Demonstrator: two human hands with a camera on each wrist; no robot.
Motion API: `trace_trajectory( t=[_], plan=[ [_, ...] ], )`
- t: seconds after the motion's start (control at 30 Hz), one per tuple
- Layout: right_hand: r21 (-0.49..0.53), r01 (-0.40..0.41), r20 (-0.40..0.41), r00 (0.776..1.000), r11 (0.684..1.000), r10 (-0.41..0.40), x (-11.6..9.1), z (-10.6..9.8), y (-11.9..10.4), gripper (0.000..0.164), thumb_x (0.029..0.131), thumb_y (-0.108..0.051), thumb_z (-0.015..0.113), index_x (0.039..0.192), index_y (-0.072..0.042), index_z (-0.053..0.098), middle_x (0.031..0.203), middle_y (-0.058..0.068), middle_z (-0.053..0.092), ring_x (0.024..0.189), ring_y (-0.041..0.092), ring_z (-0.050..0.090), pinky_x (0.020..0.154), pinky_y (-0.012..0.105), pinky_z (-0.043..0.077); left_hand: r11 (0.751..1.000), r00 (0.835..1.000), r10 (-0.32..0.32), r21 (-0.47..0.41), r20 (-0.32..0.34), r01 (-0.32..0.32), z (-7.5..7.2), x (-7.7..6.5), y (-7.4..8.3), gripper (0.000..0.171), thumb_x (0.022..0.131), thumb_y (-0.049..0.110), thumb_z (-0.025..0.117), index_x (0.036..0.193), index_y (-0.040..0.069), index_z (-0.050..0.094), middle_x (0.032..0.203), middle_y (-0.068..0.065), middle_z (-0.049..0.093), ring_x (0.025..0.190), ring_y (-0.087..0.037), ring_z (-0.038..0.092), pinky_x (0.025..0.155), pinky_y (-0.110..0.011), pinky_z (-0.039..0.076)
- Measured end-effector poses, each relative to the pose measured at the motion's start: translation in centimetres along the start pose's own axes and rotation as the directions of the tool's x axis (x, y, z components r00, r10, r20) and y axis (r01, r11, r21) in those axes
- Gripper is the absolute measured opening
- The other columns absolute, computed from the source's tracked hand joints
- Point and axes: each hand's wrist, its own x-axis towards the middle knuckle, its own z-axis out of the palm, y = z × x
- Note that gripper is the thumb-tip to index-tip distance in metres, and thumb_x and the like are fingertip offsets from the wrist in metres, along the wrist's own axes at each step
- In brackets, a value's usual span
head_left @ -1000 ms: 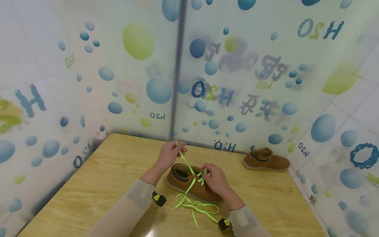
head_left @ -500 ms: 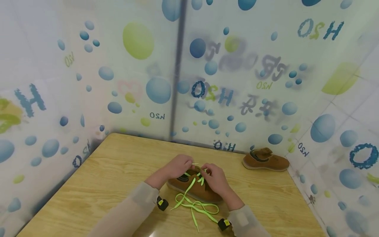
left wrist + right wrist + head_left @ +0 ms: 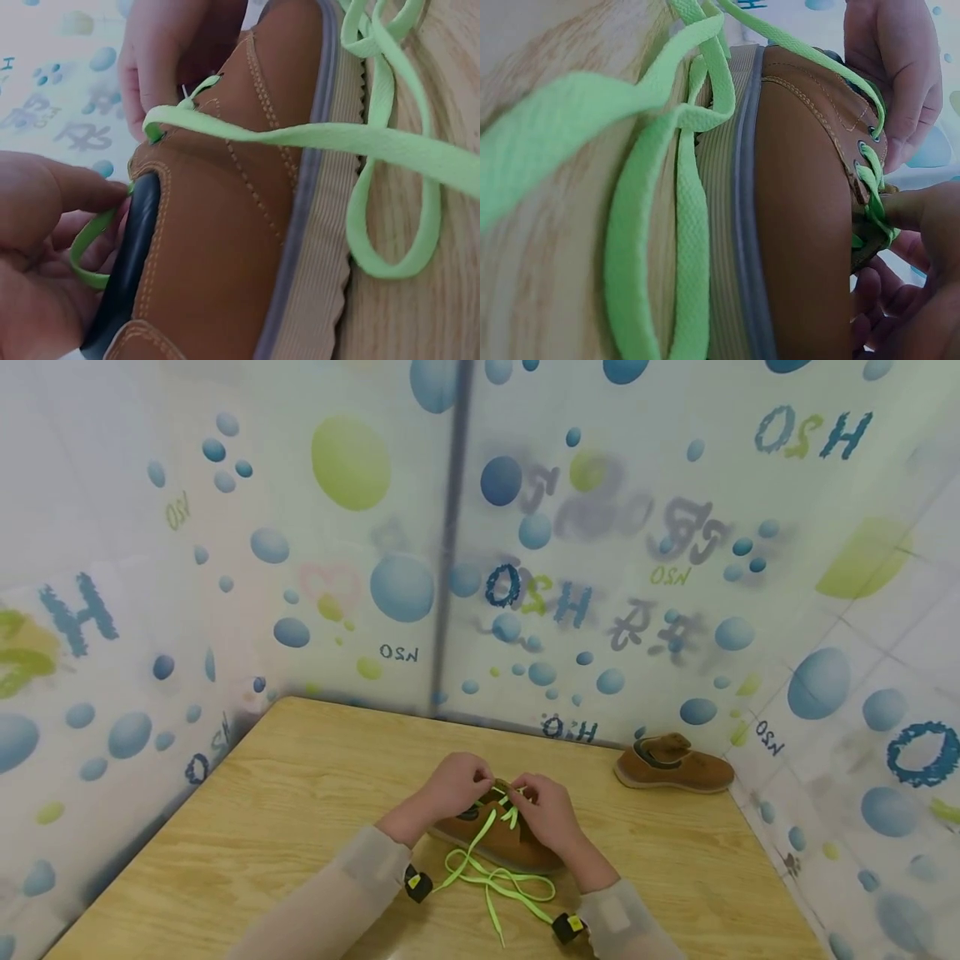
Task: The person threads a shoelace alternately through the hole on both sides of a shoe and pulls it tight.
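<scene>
A brown leather shoe with a pale sole sits on the table, its toe pointing right. A neon green shoelace runs through its eyelets. My left hand pinches part of the lace at the shoe's opening; in the left wrist view a loop of lace hangs by those fingers, beside the dark padded collar. My right hand grips the shoe's upper at the lacing. Its thumb presses by the crossed laces, while its other fingers curl behind, partly hidden.
Loose lace lies in loops on the wooden table in front of the shoe. A second brown shoe, with no lace visible, stands at the back right near the wall. Bubble-patterned walls enclose the table behind and at the sides.
My left hand has come down and right from above the shoe's heel to its opening, bringing the raised lace with it. The right hand has stayed at the lacing.
</scene>
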Motion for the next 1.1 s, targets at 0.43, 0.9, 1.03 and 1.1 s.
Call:
trace_trajectory(
  t=[0.43,0.9,1.03,1.1],
  plan=[
    [0.0,-0.005,-0.023,1.0,1.0,0.005,-0.1,0.0,-0.3,0.005,0.1,-0.014,0.075,0.097,-0.017,0.078,0.088,0.0,0.073,0.072,0.01,0.057,0.067,0.028,0.049,0.998,0.996,0.005,-0.057,-0.087,-0.01,0.4,-0.1,-0.1,0.015,0.085,0.004,0.08,0.079,0.017,0.077,0.088,0.004,0.078,0.087,-0.017,0.073,0.081,-0.039,0.06],
    [0.057,0.063,-0.034,0.998,0.996,-0.061,-0.1,0.2,0.3,0.007,0.096,-0.013,0.078,0.093,-0.018,0.079,0.077,-0.004,0.068,0.065,0.005,0.053,0.064,0.025,0.047,0.999,0.983,0.001,-0.052,-0.181,-0.01,1.7,-0.4,0.1,0.019,0.088,0.005,0.076,0.075,0.018,0.074,0.072,0.007,0.072,0.06,-0.006,0.059,0.061,-0.027,0.053],
    [0.127,0.089,-0.024,0.996,0.988,-0.086,-0.2,0.3,0.6,0.011,0.095,-0.011,0.078,0.086,-0.018,0.078,0.069,-0.004,0.064,0.06,0.005,0.05,0.06,0.023,0.045,0.997,0.988,-0.016,-0.072,-0.154,0.005,2.1,-0.4,0.1,0.018,0.09,0.006,0.076,0.076,0.018,0.074,0.075,0.006,0.073,0.063,-0.006,0.061,0.063,-0.027,0.054],
    [0.154,0.08,-0.02,0.997,0.985,-0.078,-0.1,0.2,0.7,0.013,0.096,-0.011,0.077,0.084,-0.017,0.078,0.069,-0.004,0.067,0.06,0.005,0.051,0.058,0.023,0.045,0.997,0.99,-0.02,-0.081,-0.141,0.008,2.3,-0.3,0.2,0.017,0.091,0.008,0.076,0.078,0.018,0.075,0.078,0.006,0.074,0.066,-0.006,0.063,0.065,-0.027,0.056]
  ],
)
